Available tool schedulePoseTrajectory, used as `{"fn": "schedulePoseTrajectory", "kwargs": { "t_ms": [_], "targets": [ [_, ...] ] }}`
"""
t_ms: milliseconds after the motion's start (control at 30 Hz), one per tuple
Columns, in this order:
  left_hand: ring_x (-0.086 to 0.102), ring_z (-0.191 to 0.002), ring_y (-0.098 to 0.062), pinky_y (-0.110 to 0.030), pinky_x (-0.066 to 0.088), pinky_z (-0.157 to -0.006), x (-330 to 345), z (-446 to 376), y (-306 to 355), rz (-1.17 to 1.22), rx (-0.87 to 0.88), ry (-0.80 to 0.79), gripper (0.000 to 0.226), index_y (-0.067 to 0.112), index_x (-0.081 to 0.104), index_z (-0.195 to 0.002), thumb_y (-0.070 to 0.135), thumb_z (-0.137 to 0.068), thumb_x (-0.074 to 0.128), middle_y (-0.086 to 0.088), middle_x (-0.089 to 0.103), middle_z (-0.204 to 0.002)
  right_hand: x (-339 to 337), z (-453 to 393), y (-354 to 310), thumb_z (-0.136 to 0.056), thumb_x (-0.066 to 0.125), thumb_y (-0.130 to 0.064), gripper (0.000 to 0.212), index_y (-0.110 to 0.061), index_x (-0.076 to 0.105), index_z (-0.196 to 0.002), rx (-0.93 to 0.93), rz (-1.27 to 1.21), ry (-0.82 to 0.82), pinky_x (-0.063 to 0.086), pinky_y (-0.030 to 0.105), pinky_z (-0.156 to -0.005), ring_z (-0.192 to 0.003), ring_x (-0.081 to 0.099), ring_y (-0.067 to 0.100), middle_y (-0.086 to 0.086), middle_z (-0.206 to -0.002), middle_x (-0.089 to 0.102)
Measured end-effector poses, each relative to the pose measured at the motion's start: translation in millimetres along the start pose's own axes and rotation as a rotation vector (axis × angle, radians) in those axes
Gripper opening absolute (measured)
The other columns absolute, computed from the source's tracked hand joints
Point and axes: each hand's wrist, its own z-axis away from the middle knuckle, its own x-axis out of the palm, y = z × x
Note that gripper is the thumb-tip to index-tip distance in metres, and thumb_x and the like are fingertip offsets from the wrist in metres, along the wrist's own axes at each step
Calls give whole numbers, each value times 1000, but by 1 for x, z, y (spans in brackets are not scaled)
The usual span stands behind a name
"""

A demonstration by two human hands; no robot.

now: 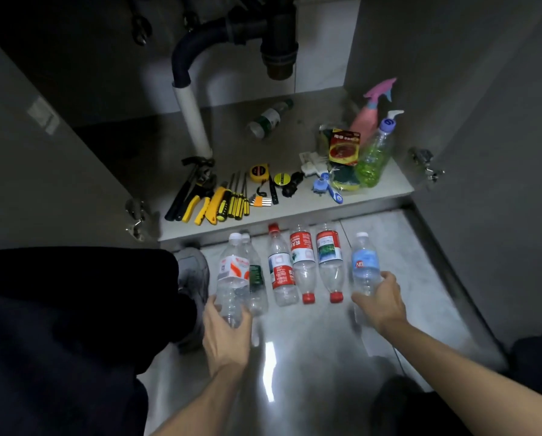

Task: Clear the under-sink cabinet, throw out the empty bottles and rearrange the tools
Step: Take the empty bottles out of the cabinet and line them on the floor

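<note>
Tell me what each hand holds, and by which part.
Left hand grips the orange-labelled clear bottle around its base end. Right hand grips the blue-labelled bottle around its lower body, near the base.

Glossy tile floor [310,341] has empty bottles [304,265] lined along the cabinet edge; cabinet floor [231,146] carries tools [219,196] front-left, cleaning stuff [357,152] right.

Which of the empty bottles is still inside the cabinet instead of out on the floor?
The green-labelled bottle lying on its side at the back of the cabinet floor, near the drain pipe. The other empties are on the tiles in front.
</note>
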Motion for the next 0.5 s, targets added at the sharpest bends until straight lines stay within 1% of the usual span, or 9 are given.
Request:
{"fn": "schedulePoseTrajectory", "kwargs": {
  "t_ms": [67, 133, 200, 267, 333, 400, 500],
  "targets": [
    [58, -114, -33, -33, 41, -88, 3, 0, -5, 0, -42, 15, 65, 18, 40, -136, 37, -82, 70, -9, 56, -131, 4, -6, 10, -77, 83, -23, 75, -12, 36, -134, 82, 23, -2, 53, 49, -89, -100, 60, 36, 15, -122, 51],
    [54, -119, -38, -39, 42, -95, 8, -5, -10, -14, -101, 6, 69, 13, 36, -141, 35, -85, 69, -15, 50, -138, 8, -12, 17, -78, 83, -25, 75, -10, 36, -135, 141, 32, -7, 52, 52, -93, -104, 60, 38, 18, -123, 51],
    [50, -124, -42, -44, 40, -100, 14, -13, -13, -34, -157, -13, 74, 9, 31, -146, 33, -88, 68, -21, 43, -143, 13, -19, 19, -79, 83, -28, 75, -11, 36, -135, 168, 32, -16, 52, 50, -93, -103, 59, 36, 17, -122, 51],
    [48, -127, -44, -46, 38, -103, 21, -20, -17, -45, -194, -27, 77, 5, 28, -149, 32, -89, 68, -25, 40, -145, 18, -24, 20, -80, 83, -31, 74, -12, 36, -134, 177, 26, -19, 53, 46, -90, -99, 59, 32, 14, -119, 51],
    [47, -128, -44, -46, 38, -102, 27, -24, -23, -77, -225, -60, 78, 7, 25, -151, 34, -91, 67, -26, 37, -146, 25, -29, 23, -80, 83, -33, 74, -12, 36, -134, 163, 19, -25, 52, 42, -85, -98, 58, 28, 12, -117, 51],
    [48, -128, -42, -44, 40, -102, 32, -28, -29, -132, -255, -117, 81, 13, 22, -155, 34, -91, 66, -25, 37, -145, 32, -32, 25, -81, 82, -33, 75, -12, 36, -136, 142, 15, -50, 50, 38, -81, -98, 57, 26, 11, -118, 52],
    [51, -124, -40, -41, 43, -102, 39, -32, -38, -158, -275, -215, 84, 20, 20, -157, 28, -89, 68, -24, 42, -138, 43, -35, 28, -82, 82, -31, 72, -13, 39, -136, 133, -2, -70, 55, 42, -87, -99, 62, 28, 11, -118, 57]
  ]
}}
